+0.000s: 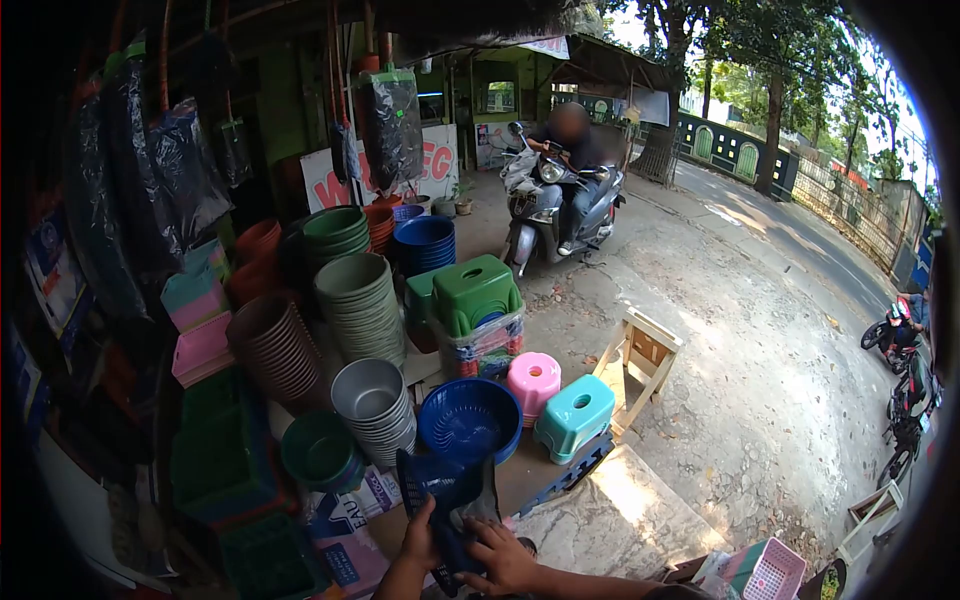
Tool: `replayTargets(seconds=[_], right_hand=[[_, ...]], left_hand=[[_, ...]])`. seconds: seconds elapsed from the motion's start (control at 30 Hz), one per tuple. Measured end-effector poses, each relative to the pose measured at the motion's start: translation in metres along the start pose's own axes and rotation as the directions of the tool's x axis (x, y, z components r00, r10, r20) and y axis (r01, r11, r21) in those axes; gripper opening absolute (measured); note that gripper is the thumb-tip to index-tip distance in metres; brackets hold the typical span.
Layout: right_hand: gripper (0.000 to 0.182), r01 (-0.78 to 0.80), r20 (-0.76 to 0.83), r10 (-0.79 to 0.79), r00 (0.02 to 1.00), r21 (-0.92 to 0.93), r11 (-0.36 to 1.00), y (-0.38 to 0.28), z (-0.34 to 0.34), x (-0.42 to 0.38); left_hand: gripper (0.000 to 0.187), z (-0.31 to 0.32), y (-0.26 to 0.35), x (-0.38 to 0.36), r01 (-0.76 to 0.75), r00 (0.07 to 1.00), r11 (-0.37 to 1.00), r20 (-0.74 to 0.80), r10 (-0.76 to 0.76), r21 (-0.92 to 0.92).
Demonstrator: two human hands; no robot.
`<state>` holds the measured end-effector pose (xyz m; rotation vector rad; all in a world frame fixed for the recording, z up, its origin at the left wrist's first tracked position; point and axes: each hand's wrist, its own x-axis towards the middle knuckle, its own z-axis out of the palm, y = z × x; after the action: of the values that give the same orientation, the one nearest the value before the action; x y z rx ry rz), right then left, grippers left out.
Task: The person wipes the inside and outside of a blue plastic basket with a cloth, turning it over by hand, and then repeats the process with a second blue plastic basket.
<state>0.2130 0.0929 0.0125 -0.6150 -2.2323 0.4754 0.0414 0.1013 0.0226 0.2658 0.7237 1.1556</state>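
A dark blue plastic basket [426, 482] with a perforated side is held tilted low in the middle of the view. My left hand [421, 540] grips its left side, thumb up along the wall. Inside it, my right hand [500, 560] presses with bent fingers on a greyish cloth [470, 513]; the cloth's full shape is hidden. Just beyond stands a round blue basket [470, 415]. Close by on the left are a stack of grey buckets [372, 395] and a green basin [320, 450].
A pink stool [534, 375], a turquoise stool [576, 415] and a wooden frame [640, 365] stand to the right. Green stools [474, 290] and stacked pots [358, 300] rise behind. A person sits on a scooter [545, 215] on the pavement. Wrapped goods hang at upper left.
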Motion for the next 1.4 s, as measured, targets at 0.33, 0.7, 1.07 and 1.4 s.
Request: replayTargets(seconds=[0.33,0.7,1.07,1.4], right_hand=[[0.039,-0.081,-0.076,0.076,0.994,-0.058,0.995,0.000,-0.007,0.011],[0.043,-0.281,-0.080,0.293,0.953,0.134,0.950,0.015,-0.007,0.006],[0.037,-0.242,-0.119,0.244,0.962,0.036,0.970,0.006,-0.014,0.005],[0.041,-0.332,-0.268,0.305,0.914,-0.062,0.941,0.029,-0.031,-0.003]], left_hand=[[0.053,0.002,-0.008,0.002,-0.046,0.999,0.999,0.012,0.045,0.026],[0.058,-0.009,-0.019,0.015,-0.005,0.997,0.999,0.076,0.009,-0.046],[0.055,0.004,-0.025,0.011,-0.065,0.997,0.996,0.035,0.063,0.057],[0.056,0.001,-0.029,0.034,-0.017,0.965,0.997,0.261,-0.003,0.076]])
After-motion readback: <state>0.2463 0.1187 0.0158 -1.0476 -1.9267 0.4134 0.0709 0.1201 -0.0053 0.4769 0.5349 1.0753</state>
